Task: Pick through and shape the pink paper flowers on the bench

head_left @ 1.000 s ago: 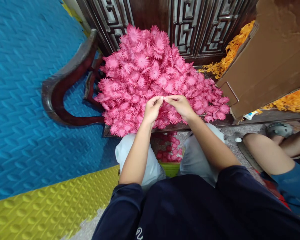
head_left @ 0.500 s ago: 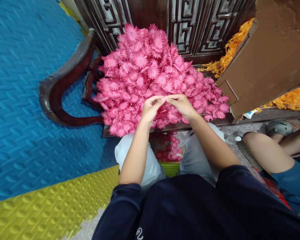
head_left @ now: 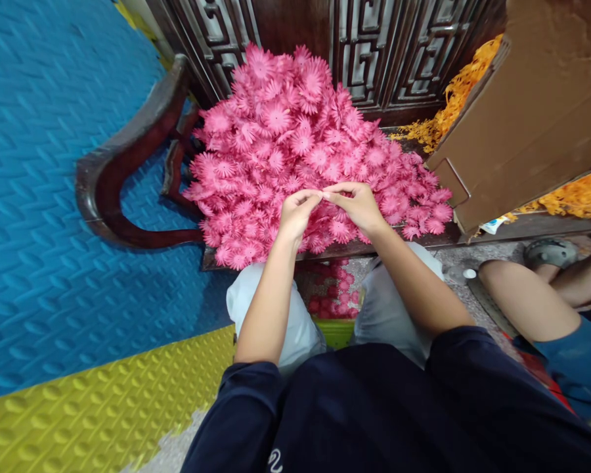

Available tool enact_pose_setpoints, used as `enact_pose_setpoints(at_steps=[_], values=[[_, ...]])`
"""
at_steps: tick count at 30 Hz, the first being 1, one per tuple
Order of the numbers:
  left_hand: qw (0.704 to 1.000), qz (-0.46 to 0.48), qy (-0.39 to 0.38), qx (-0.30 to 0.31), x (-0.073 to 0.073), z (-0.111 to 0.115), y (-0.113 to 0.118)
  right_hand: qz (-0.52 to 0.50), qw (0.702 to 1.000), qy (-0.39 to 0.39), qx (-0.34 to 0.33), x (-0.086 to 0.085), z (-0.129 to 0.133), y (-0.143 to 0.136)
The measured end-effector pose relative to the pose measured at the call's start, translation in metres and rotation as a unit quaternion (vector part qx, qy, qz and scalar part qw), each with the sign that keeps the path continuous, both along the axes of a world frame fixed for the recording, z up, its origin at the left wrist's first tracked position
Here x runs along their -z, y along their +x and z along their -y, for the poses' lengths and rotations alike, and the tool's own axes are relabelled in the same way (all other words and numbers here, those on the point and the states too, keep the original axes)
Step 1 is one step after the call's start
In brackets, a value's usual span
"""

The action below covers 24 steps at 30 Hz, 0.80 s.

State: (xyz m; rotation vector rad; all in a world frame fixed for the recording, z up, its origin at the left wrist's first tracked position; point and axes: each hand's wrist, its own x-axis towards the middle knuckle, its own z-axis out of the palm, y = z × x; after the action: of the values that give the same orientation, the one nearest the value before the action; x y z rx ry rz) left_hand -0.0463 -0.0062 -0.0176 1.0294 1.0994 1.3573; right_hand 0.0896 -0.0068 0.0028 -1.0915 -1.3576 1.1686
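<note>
A large heap of pink artificial flower heads (head_left: 303, 141) is piled on the seat of a dark wooden bench (head_left: 342, 251). Over the front of the heap, my left hand (head_left: 295, 211) and my right hand (head_left: 358, 203) meet with their fingertips close together. Thumb and forefinger are pinched on each hand. Whatever lies between the fingertips is too small to make out against the pink behind it.
A curved wooden armrest (head_left: 98, 190) stands at the left, over blue matting (head_left: 34, 197). At the right, a cardboard box (head_left: 532, 118) leans near orange artificial strands (head_left: 578, 194). Pink flower pieces (head_left: 342, 289) lie on the floor between my knees. Another person's bare knee (head_left: 512, 289) is at the right.
My hands stay over the heap, their fingertips shifting slightly; the right hand's fingers have lifted a little. The rest looks the same.
</note>
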Motion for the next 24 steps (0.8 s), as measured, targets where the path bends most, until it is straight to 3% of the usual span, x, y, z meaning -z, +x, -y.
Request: enact_pose_setpoints(at_steps=[11, 24], values=[[0.999, -0.038, 0.035, 0.002, 0.0033, 0.0002, -0.0012, -0.061, 0.997, -0.037, -0.011, 0.0037, -0.0019, 0.0003], [0.982, -0.171, 0.077, -0.008, -0.0039, 0.0085, 0.0072, 0.002, 0.998, -0.054, 0.024, 0.0077, -0.0052, 0.005]])
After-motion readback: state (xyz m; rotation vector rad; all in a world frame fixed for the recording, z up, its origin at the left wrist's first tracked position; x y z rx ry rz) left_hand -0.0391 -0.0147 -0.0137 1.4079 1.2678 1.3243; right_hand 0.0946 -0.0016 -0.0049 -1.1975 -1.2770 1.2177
